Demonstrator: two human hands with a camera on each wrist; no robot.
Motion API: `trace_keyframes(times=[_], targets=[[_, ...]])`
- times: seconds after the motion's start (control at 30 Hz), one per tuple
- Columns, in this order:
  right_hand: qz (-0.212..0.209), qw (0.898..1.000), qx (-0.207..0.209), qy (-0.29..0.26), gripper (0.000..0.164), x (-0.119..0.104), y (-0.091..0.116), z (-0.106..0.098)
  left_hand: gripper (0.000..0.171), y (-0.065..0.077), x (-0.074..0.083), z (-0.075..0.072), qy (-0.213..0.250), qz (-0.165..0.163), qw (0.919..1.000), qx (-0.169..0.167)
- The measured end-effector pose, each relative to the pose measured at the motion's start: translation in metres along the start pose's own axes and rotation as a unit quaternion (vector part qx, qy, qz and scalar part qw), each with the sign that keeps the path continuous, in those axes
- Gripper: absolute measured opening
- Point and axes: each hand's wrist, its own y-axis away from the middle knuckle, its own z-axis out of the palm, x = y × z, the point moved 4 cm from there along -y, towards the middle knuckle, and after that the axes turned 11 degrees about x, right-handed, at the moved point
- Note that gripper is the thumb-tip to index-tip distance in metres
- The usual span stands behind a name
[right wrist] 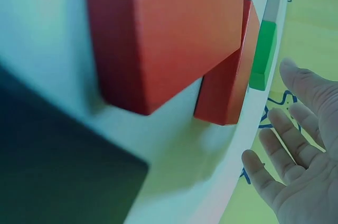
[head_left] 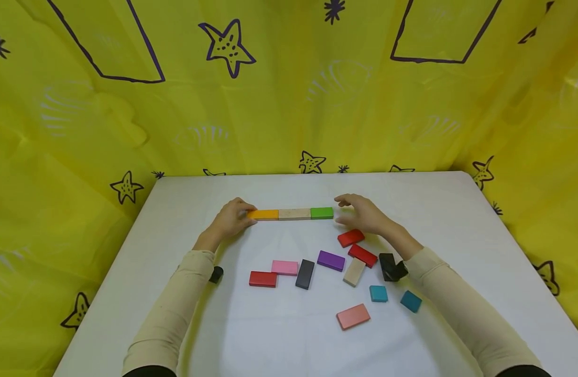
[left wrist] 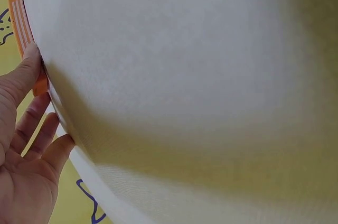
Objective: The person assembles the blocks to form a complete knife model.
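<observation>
Three wooden blocks lie end to end in a row on the white table: an orange block [head_left: 266, 214], a beige block [head_left: 295, 214] and a green block [head_left: 322, 213]. At the row's left end my left hand [head_left: 228, 219] pinches the orange block, the thumb on its near side. The left wrist view shows the thumb over the striped orange block [left wrist: 20, 20] and the fingers behind it. My right hand [head_left: 366, 214] is just right of the green block, its fingers spread and holding nothing. In the right wrist view a gap separates it from the green block [right wrist: 263, 57].
Nearer me lie scattered blocks: red [head_left: 350, 237], another red [head_left: 362, 255], purple [head_left: 331, 261], beige [head_left: 354, 272], pink [head_left: 284, 267], dark grey [head_left: 305, 274], and several more. A black block [head_left: 388, 267] sits close to the right wrist. Yellow patterned cloth [head_left: 279, 104] surrounds the table.
</observation>
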Motion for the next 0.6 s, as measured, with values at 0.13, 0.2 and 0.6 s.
trace_keyframes(times=[0.13,0.2,0.6], targets=[[-0.006,1.000,-0.002,-0.009,0.055,0.003,0.010,-0.004,0.034,-0.001,-0.001,0.000,0.001,0.002,1.0000,0.002],[-0.016,1.000,-0.001,-0.009,0.053,0.004,0.015,-0.005,0.035,-0.001,-0.002,0.000,-0.002,0.002,1.0000,0.001],[-0.049,0.999,-0.016,0.005,0.045,0.009,0.033,-0.011,0.036,-0.001,-0.002,0.000,-0.002,-0.005,1.0000,-0.002]])
